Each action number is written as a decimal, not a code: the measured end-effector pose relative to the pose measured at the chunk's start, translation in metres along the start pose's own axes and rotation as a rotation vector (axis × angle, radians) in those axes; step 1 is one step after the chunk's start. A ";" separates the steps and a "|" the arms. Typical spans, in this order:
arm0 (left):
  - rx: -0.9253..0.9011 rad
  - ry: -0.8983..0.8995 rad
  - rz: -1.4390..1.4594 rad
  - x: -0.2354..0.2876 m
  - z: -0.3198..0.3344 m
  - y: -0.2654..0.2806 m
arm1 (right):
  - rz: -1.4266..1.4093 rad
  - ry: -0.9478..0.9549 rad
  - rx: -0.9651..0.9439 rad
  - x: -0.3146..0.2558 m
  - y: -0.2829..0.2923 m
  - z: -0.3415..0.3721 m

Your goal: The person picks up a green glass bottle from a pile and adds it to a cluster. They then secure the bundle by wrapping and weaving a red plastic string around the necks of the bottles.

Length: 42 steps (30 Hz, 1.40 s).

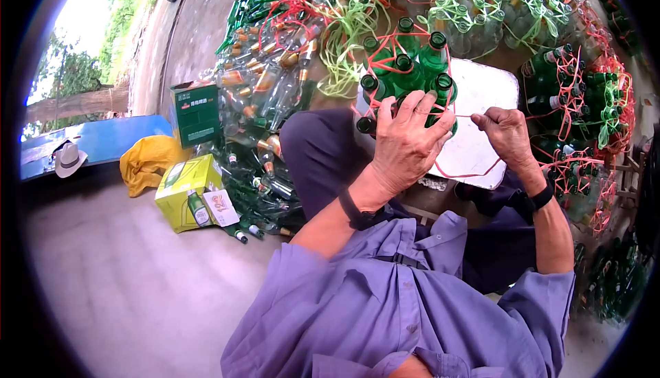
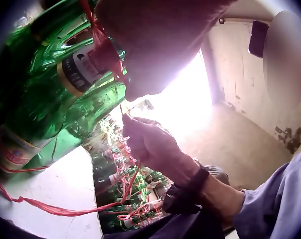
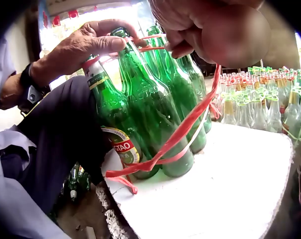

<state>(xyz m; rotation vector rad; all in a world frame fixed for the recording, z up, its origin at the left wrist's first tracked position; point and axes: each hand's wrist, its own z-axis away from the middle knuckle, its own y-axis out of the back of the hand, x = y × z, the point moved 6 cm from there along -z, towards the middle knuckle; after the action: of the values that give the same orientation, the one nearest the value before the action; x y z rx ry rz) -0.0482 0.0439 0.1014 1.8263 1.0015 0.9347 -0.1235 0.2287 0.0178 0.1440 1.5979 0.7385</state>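
Observation:
A cluster of green beer bottles [image 1: 433,58] stands upright on a white board [image 1: 485,89] in front of the person, with red plastic string looped around the necks. My left hand [image 1: 412,134] lies over the nearest tops; the right wrist view shows its thumb and fingers around a bottle neck [image 3: 123,42]. To the right of the bundle, my right hand [image 1: 509,134] pinches the red string [image 1: 471,115], which runs taut from the necks. Low around the bottles passes another red strand [image 3: 170,142], its loose end lying on the board.
Many loose bottles [image 1: 275,89] lie in a heap at the left. Tied bundles of clear bottles [image 1: 467,17] and green bottles [image 1: 546,79] stand behind and right. Beside the heap are a green carton [image 1: 196,117], a yellow-green box [image 1: 185,189] and yellow cloth [image 1: 151,161].

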 end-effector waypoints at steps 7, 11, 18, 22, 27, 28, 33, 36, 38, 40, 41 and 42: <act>0.074 0.045 0.081 -0.005 0.002 0.006 | 0.225 0.122 0.081 -0.041 0.023 -0.005; 0.099 0.042 0.113 -0.006 0.004 0.000 | 0.412 0.368 0.144 -0.079 0.037 -0.002; 0.111 0.025 0.136 -0.011 0.008 -0.001 | 0.607 0.441 0.078 -0.097 0.033 -0.015; 0.111 0.018 0.155 -0.015 0.010 0.000 | 0.621 0.400 0.096 -0.099 0.031 -0.024; 0.139 0.019 0.164 -0.017 0.009 -0.001 | 0.782 0.752 -0.014 -0.148 0.020 -0.042; 0.157 0.018 0.152 -0.017 0.009 -0.002 | 0.798 0.838 -0.049 -0.156 0.014 -0.046; 0.151 0.008 0.141 -0.017 0.007 -0.001 | 0.813 0.880 -0.183 -0.156 -0.017 -0.081; 0.106 0.019 0.180 -0.018 0.006 -0.003 | 0.750 0.564 -0.210 -0.141 -0.025 -0.107; 0.130 0.019 0.164 -0.017 0.006 -0.003 | 0.698 0.412 -0.200 -0.134 -0.021 -0.112; 0.121 0.024 0.180 -0.017 0.006 -0.002 | 0.607 0.169 -0.152 -0.113 -0.011 -0.115; 0.109 0.032 0.194 -0.017 0.007 -0.002 | 0.488 0.192 -0.090 -0.109 -0.006 -0.110; 0.108 0.026 0.193 -0.017 0.008 -0.001 | 0.487 0.191 -0.084 -0.098 -0.007 -0.105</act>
<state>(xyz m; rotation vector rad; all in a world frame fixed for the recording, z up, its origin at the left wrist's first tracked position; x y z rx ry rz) -0.0486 0.0270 0.0941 2.0338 0.9187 1.0389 -0.2006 0.1353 0.0953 0.4220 1.7293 1.2231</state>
